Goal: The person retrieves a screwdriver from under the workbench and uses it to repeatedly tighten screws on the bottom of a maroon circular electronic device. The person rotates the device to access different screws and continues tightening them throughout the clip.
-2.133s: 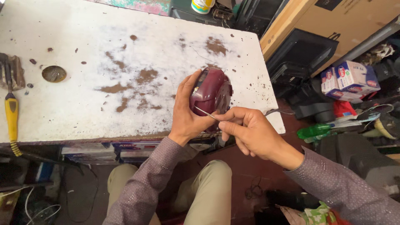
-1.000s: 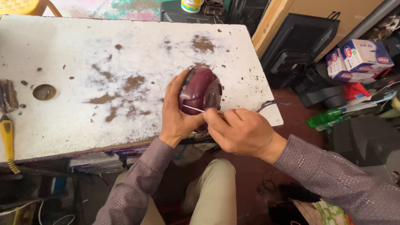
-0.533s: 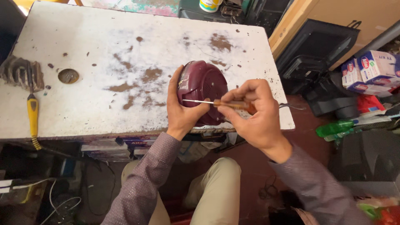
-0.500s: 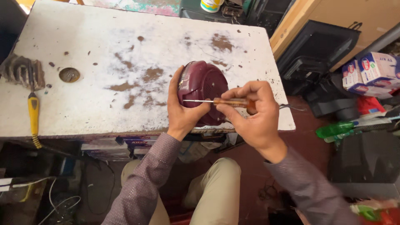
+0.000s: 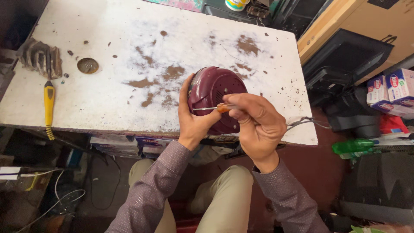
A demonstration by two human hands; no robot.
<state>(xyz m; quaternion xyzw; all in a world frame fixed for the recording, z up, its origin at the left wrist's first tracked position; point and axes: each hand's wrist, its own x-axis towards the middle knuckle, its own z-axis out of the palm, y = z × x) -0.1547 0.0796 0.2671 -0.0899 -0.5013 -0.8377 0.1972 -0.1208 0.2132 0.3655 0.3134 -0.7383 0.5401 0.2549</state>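
Since a moment ago the maroon round casing (image 5: 215, 97) has tipped more upright at the tabletop's (image 5: 108, 103) near edge (left hand (image 5: 195, 123) fingers cupping it). Right hand (image 5: 254, 125) fingers pinch the small screwdriver (image 5: 211, 108), which lies horizontal, tip pointing left.

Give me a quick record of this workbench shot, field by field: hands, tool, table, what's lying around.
left hand: grips the maroon appliance shell from the left
right hand: holds a small screwdriver, tip against the shell
table: white top with worn brown patches
left of table: yellow-handled tool, round metal disc
right of table: cardboard box, green bottle
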